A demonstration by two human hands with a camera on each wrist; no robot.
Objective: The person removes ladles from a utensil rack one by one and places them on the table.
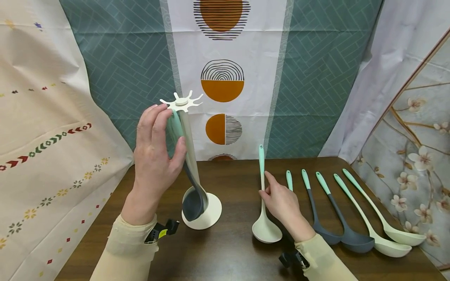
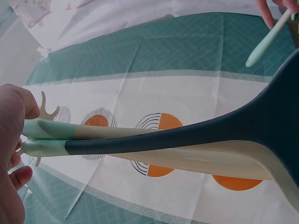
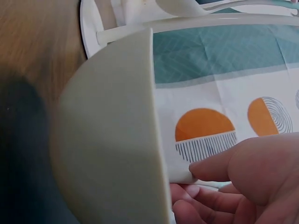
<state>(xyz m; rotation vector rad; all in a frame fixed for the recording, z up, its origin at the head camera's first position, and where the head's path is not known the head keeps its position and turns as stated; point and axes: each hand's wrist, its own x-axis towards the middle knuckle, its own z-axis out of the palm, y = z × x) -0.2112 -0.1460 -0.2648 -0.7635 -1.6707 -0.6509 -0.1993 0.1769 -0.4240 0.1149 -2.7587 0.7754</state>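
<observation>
My left hand holds the mint handle of a dark grey ladle near its top, thumb and fingers either side. That ladle hangs upright along the cream stand, close under its hooked top. A second, cream-coloured utensil with a mint handle hangs behind it in the left wrist view. My right hand pinches the thin shaft of a cream ladle, mint handle end up and bowl toward me. In the right wrist view the ladle's bowl fills the middle, with fingers around the shaft beyond it.
Right of my right hand several ladles lie in a row on the brown table, including a dark grey ladle and a cream ladle. One handle is partly hidden by the hand. A patterned cloth hangs behind.
</observation>
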